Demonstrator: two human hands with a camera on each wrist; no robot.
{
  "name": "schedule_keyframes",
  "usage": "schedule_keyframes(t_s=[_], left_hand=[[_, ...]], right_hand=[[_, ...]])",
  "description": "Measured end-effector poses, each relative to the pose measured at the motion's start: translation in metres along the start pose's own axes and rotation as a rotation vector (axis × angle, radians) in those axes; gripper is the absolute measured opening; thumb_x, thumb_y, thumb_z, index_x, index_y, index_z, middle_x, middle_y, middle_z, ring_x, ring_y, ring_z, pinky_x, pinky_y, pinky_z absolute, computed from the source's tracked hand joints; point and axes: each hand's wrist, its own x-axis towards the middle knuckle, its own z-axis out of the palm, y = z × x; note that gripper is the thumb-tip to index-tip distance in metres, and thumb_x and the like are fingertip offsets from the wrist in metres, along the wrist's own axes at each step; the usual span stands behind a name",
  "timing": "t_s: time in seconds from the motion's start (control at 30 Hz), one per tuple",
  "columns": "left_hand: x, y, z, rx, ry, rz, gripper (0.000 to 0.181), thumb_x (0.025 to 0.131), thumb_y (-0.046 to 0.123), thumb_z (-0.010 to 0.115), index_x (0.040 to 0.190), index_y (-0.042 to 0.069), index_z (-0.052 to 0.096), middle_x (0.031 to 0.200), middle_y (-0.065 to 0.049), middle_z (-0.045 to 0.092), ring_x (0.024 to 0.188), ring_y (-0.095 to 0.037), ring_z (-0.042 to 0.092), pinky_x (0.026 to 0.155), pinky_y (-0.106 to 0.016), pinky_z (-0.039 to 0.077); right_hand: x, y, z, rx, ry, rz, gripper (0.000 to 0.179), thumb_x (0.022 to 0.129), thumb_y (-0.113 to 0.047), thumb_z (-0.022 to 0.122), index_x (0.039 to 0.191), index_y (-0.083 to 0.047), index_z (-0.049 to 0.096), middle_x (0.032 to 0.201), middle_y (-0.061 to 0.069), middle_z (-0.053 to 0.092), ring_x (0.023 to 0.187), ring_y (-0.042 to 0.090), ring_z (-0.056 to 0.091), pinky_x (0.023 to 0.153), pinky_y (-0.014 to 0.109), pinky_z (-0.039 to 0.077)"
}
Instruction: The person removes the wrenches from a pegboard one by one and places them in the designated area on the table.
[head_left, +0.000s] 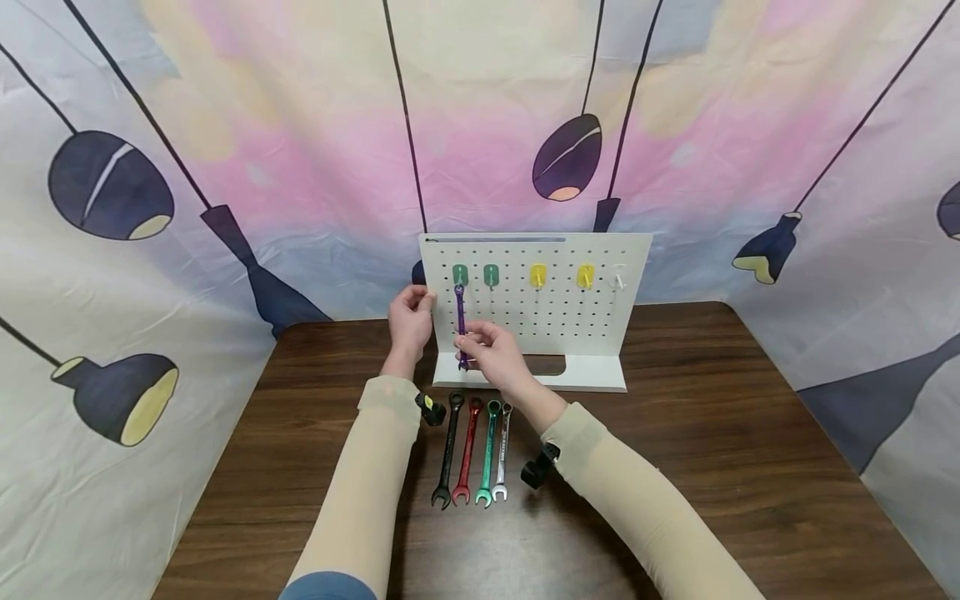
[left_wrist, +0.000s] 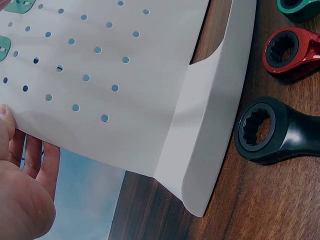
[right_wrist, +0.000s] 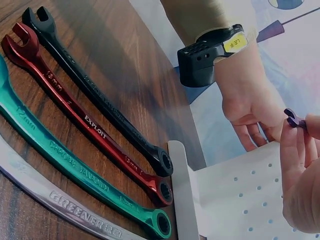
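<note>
A purple combination wrench (head_left: 461,321) stands nearly upright before the white pegboard (head_left: 517,321), its upper end at the leftmost green hook (head_left: 460,273). Whether the ring sits over that hook, I cannot tell. My right hand (head_left: 495,354) pinches the wrench near its lower, open-jawed end (right_wrist: 295,119). At the board's left edge, my left hand (head_left: 410,322) holds on, its thumb in front and fingers (left_wrist: 47,167) behind. Below the board lie a black wrench (head_left: 448,450), a red wrench (head_left: 468,450), a green wrench (head_left: 489,450) and a silver wrench (head_left: 503,450), side by side.
The board carries a second green hook (head_left: 491,275), two yellow hooks (head_left: 538,275) and a white hook (head_left: 618,277). Its foot (head_left: 592,375) rests on the brown wooden table (head_left: 712,467). Behind hangs a cloth (head_left: 300,125) printed with lamps.
</note>
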Motion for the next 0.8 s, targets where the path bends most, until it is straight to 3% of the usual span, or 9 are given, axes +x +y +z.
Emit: schedule_keyframes(t_s=[0.8], left_hand=[[0.0, -0.0001, 0.0019, -0.013, 0.019, 0.005, 0.012, 0.106, 0.015, 0.07, 0.104, 0.003, 0.069, 0.091, -0.004, 0.062, 0.085, -0.018, 0.056, 0.075, -0.031, 0.046]], right_hand=[[0.0004, -0.0008, -0.0001, -0.015, 0.033, -0.007, 0.03, 0.104, -0.016, 0.074, 0.132, -0.004, 0.072, 0.107, 0.011, 0.075, 0.091, 0.018, 0.072, 0.083, 0.036, 0.062]])
